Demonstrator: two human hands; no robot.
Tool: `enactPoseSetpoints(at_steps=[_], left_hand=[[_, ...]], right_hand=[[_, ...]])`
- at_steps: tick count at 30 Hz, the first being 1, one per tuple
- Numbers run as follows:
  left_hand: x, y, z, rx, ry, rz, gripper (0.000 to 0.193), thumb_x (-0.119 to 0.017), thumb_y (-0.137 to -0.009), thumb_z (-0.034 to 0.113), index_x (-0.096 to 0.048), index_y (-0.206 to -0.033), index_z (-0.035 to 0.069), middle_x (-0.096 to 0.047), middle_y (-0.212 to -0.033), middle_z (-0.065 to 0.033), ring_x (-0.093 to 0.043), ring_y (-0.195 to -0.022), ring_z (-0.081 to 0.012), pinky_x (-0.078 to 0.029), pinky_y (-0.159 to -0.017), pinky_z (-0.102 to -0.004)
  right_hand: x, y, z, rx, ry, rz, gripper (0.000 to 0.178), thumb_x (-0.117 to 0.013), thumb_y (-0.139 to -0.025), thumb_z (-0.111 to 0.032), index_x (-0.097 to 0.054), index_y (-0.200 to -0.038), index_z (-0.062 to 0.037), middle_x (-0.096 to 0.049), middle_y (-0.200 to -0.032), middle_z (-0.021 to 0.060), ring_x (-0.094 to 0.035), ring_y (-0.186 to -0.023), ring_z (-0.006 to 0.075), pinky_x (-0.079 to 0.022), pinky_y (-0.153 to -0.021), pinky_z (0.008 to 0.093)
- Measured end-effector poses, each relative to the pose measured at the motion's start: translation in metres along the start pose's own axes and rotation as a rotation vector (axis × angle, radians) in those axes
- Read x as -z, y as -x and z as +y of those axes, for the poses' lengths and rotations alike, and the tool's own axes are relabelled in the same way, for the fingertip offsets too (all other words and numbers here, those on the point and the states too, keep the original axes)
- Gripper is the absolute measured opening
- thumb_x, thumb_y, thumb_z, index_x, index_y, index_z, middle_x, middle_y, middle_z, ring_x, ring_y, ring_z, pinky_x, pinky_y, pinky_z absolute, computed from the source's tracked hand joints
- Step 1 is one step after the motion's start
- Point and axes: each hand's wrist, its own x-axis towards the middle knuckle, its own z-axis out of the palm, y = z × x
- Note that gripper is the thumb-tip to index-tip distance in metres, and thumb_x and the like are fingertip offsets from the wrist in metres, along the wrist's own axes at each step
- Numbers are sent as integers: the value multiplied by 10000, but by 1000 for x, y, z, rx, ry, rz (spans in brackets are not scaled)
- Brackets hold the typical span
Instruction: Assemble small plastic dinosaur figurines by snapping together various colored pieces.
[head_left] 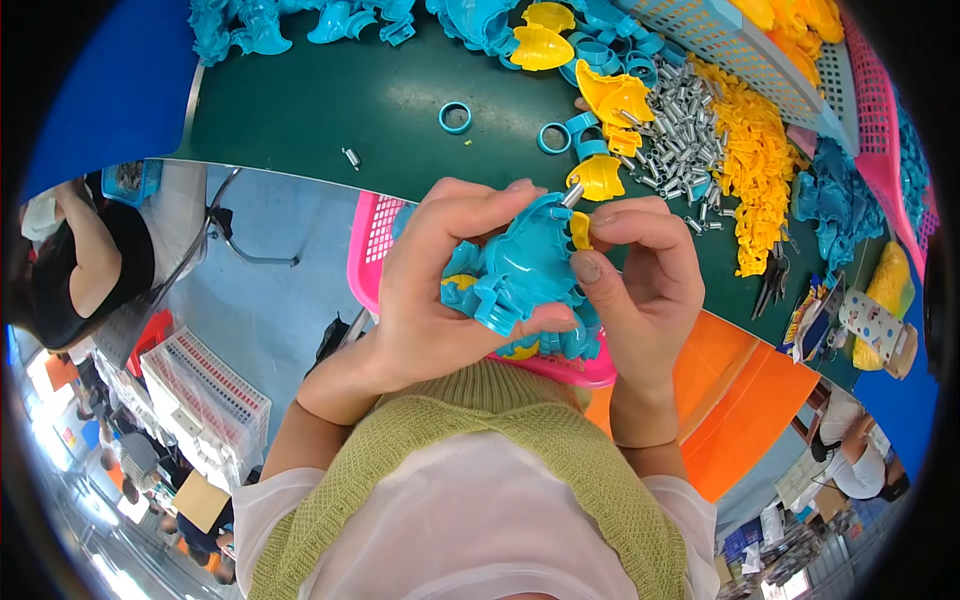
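Note:
My left hand (425, 270) is closed round a curved blue plastic shell part (525, 255), held above my lap. From the top of that part sticks a small metal spring or pin (572, 193). Between the thumb and forefinger of my right hand (645, 280) is a small yellow plastic piece (580, 230), pinched at the right edge of the blue part. Whether the yellow piece is seated in it, I cannot tell. Beneath my hands, a pink basket (368, 255) holds more blue and yellow parts, partly hidden.
On the green table (330, 100) lie a blue ring (455, 118), a loose spring (351, 157), a heap of metal springs (680, 130) and a pile of small yellow pieces (757, 160). Blue shells (250, 25) line the far edge. Pliers (772, 280) lie at right; other people sit nearby.

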Motion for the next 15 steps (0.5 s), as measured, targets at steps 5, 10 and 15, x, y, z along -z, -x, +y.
enactPoseSetpoints(at_steps=[5, 10, 15], left_hand=[[0, -2, 1, 1, -14, 11, 727, -840, -576, 153, -447, -1169, 3, -494, -1066, -121, -534, -908, -182, -463, -739, -280], [0, -3, 3, 48, -28, 18, 728, -840, -578, 136, -447, -1177, 5, -484, -1026, -103, -545, -892, -165, -466, -740, -277], [0, -2, 3, 57, 5, 12, 720, -834, -586, 125, -445, -1179, -1, -475, -1055, -111, -550, -928, -175, -470, -773, -284]], right_hand=[[0, 0, -1, 17, 11, 10, 201, -660, -723, 48, -560, -887, -13, -559, -876, 91, -537, -797, 152, -437, -698, 247], [1, 1, 1, 24, 25, 8, 190, -658, -719, 55, -563, -868, -12, -560, -869, 93, -544, -793, 154, -441, -677, 243], [-1, 1, 1, -31, 48, -10, 167, -662, -720, 48, -568, -848, -8, -561, -851, 91, -546, -757, 138, -440, -655, 231]])
